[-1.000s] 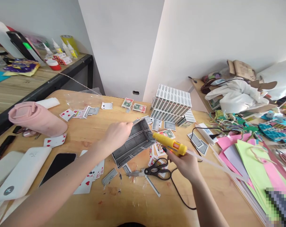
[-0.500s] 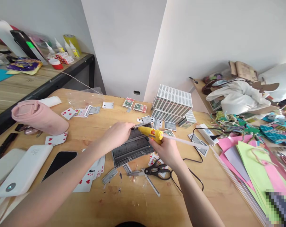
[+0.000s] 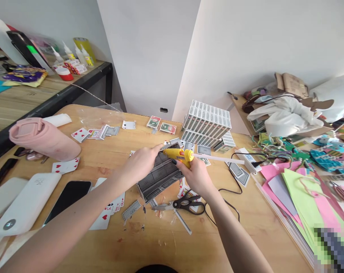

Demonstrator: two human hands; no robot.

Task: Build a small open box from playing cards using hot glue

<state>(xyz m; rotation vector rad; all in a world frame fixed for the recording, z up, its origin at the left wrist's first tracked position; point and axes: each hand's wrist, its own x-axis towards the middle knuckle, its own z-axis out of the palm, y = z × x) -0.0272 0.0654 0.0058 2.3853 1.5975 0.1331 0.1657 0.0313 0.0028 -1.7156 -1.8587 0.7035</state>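
Observation:
A yellow glue gun point(image 3: 177, 154) with a long pale glue stick out of its back is held in my right hand point(image 3: 197, 176). Its nozzle end meets the far edge of a dark structure covered with playing-card backs point(image 3: 157, 176), which lies on the table. My left hand point(image 3: 143, 161) has its fingers closed on that structure's upper left edge, close to the nozzle; the fingertips are partly hidden. Black-handled scissors point(image 3: 186, 204) lie just in front, beside cut card strips point(image 3: 131, 209).
Stacked card boxes point(image 3: 207, 123) stand behind at the right. A pink rolled case point(image 3: 44, 140), a white power bank point(image 3: 27, 204) and a black phone point(image 3: 71, 197) lie left. A black cable point(image 3: 231, 191) loops by my right forearm. Coloured paper point(image 3: 299, 201) lies far right.
The card-covered structure has turned slightly, its near left corner shifting right. The glue gun and my right hand have moved a little left and up, the gun now more level.

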